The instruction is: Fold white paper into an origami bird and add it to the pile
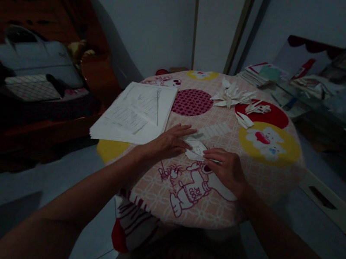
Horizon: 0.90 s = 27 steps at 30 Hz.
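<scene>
A small folded piece of white paper (195, 149) lies on the cloth-covered round table (263, 179), between my hands. My left hand (171, 141) holds its left edge, thumb side against the paper and the upper fingers reaching out past it. The right edge is pinched between the thumb and fingers of my right hand (226, 167). Just beyond the paper lies a loose paper strip (215, 130) with faint writing. Farther back is a heap of folded white paper shapes (231, 94), with a smaller folded piece (244, 120) in front.
A stack of written sheets (108, 126) covers the table's left side, a folded triangular sheet on top. At left stands a wooden bench (93, 71) with a light bag (39, 60). A glass table (323, 110) with papers and a red bottle (305, 68) is at right.
</scene>
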### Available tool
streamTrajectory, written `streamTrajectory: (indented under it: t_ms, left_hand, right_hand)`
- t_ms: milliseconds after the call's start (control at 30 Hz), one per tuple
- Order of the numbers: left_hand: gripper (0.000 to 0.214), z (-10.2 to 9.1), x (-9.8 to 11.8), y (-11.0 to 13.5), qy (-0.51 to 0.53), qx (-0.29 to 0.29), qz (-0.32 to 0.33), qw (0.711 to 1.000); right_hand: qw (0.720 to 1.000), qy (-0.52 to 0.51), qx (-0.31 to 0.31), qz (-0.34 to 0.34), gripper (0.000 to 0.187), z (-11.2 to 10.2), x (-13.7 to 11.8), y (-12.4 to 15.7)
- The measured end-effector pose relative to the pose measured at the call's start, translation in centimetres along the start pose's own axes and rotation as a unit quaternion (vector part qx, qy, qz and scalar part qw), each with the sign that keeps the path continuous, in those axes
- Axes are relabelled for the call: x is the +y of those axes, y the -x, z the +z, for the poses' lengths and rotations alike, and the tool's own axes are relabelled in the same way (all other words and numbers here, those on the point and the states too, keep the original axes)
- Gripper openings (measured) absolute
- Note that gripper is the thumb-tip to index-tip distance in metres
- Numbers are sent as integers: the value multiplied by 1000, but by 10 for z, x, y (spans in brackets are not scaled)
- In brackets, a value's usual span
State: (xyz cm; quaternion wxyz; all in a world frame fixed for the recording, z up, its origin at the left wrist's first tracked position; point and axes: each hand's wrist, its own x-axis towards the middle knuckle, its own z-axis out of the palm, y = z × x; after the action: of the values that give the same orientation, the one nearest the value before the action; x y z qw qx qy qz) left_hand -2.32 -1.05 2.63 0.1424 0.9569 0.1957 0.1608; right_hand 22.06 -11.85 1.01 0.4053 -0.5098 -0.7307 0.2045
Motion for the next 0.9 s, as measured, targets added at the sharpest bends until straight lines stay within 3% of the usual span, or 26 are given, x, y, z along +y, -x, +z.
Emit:
streamTrajectory:
  t_ms: [100, 200, 367, 533, 767, 900]
  left_hand:
    - [27, 14, -5, 3, 31, 22, -1, 999]
    - [31, 22, -7, 7, 41, 39, -2, 998]
    - [34, 23, -4, 8, 103, 39, -25, 994]
    - [28, 24, -5, -2, 144, 72, -57, 985]
    - [22, 31, 11, -6, -95, 149, -13, 984]
    - [18, 34, 24, -6, -191, 135, 34, 972]
  right_hand:
    - [999, 19, 28, 19, 20, -3, 1, 3]
    - [997, 72, 14, -9, 15, -4, 4, 7]
    - [988, 143, -21, -57, 17, 0, 3, 10]
    - [985, 160, -52, -39, 17, 1, -6, 1]
    - [984, 168, -62, -1, 19, -4, -6, 3]
    - [982, 174, -55, 52, 15, -10, -2, 6]
